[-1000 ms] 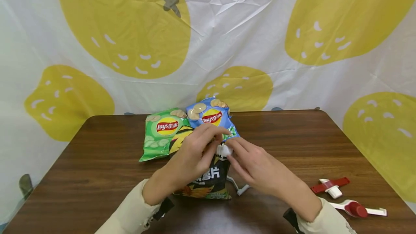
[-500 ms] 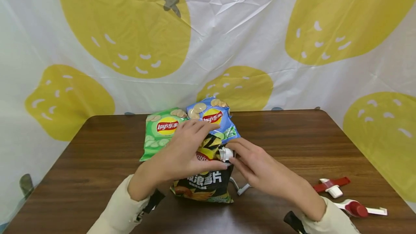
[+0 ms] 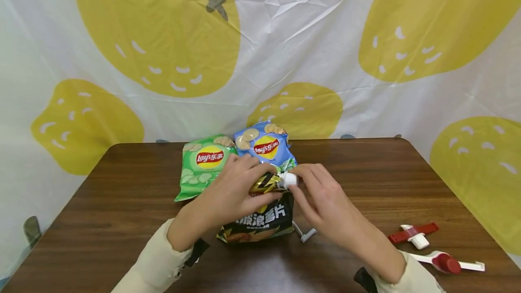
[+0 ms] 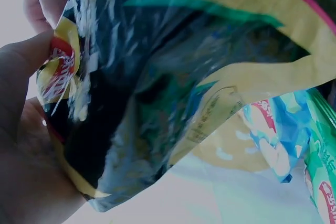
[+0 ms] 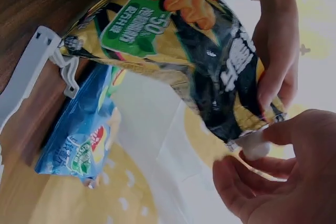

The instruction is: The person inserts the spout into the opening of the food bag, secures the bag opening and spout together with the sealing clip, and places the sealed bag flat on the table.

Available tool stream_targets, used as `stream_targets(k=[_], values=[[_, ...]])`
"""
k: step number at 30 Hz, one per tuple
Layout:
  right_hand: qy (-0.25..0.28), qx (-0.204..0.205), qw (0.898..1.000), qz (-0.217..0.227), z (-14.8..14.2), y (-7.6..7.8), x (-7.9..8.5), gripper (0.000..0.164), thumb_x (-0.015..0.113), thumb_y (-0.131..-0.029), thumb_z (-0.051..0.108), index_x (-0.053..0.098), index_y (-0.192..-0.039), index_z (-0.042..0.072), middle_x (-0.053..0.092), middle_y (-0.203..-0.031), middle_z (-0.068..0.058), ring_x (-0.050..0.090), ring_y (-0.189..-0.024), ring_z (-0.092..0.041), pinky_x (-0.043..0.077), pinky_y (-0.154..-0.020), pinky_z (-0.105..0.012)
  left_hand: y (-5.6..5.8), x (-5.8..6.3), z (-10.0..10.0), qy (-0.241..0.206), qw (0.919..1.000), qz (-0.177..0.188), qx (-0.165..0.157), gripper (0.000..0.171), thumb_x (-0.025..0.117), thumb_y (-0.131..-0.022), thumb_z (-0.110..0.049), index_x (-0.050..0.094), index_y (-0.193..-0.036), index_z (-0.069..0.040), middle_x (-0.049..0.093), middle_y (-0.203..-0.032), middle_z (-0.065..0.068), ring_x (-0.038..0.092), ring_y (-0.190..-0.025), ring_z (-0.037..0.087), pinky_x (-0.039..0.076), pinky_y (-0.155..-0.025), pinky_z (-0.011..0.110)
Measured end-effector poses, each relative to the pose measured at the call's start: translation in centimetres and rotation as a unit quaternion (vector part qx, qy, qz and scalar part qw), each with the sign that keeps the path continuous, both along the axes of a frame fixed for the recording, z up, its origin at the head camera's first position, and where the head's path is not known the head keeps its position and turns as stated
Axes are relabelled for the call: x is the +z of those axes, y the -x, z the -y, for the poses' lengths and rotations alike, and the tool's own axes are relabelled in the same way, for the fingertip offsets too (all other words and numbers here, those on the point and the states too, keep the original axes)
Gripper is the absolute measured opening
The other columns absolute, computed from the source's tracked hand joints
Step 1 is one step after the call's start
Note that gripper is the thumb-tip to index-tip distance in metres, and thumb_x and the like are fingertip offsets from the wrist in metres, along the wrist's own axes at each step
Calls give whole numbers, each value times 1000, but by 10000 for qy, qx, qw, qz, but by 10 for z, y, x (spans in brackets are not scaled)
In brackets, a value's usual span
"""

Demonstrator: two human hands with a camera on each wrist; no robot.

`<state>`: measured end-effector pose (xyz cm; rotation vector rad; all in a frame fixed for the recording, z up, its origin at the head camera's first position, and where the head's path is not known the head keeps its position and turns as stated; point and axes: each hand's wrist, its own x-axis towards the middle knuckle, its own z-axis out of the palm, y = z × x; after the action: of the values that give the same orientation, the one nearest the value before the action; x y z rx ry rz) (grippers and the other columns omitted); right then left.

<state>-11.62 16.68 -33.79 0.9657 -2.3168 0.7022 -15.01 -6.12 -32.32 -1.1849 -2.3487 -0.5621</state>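
Observation:
A black and gold bag of potato chips [image 3: 260, 220] stands between my hands, its top bunched toward the right. My left hand [image 3: 234, 191] grips the upper part of the bag, thumb on the near side and fingers over the far side. At the bag's gathered end sits a white cap [image 3: 290, 180], which the thumb and fingers of my right hand [image 3: 327, 200] pinch. In the right wrist view the white cap [image 5: 256, 148] is at the end of the bag, between the right thumb and fingers. The left wrist view shows the bag's shiny side [image 4: 147, 77] close up.
Behind lie a green chip bag [image 3: 199, 171] and a blue chip bag [image 3: 264, 141]. A white plastic clip [image 3: 305, 236] lies right of the black bag. A red clip with white spout [image 3: 415, 234] and a white clip with red cap [image 3: 445, 262] lie at the right.
My left hand drew back from the cap with fingers spread, then took hold of the bag's upper part. The bag's top and the cap, still in my right fingers, moved slightly up and right.

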Motion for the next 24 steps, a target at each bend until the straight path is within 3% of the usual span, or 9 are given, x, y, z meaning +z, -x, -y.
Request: stream_targets(k=[7, 12, 18, 24], values=[[-344, -44, 9983, -479, -1, -4, 5, 29, 59, -97, 6, 63, -125, 2, 57, -110, -8, 51, -101, -20, 48, -82, -34, 2, -5, -3, -150, 9990, -423, -60, 31, 81, -83, -36, 71, -107, -19, 61, -92, -4, 55, -87, 16, 36, -77, 38], [-510, -14, 9976, -468, 1, -7, 6, 42, 63, -92, 0, 59, -134, 0, 56, -109, -8, 51, -99, -19, 48, -80, -34, 1, -7, -6, -240, 9981, -576, -21, 34, 81, -82, -40, 70, -106, -19, 56, -88, -4, 51, -85, 15, 35, -78, 38], [-355, -33, 9986, -388, 4, -6, 5, 42, 66, -90, -2, 59, -131, -1, 58, -112, -9, 53, -103, -20, 49, -84, -36, 1, -10, -8, -319, 9979, -534, -163, 29, 81, -82, -34, 70, -105, -20, 49, -83, -5, 47, -84, 13, 34, -79, 37], [-135, 45, 9997, -192, 3, -5, 4, 34, 63, -93, 1, 61, -127, 3, 58, -114, -6, 52, -105, -19, 45, -87, -31, 1, -10, -12, -356, 9985, -253, -320, 31, 78, -84, -26, 68, -111, -13, 66, -102, -3, 59, -100, 12, 38, -84, 36]])
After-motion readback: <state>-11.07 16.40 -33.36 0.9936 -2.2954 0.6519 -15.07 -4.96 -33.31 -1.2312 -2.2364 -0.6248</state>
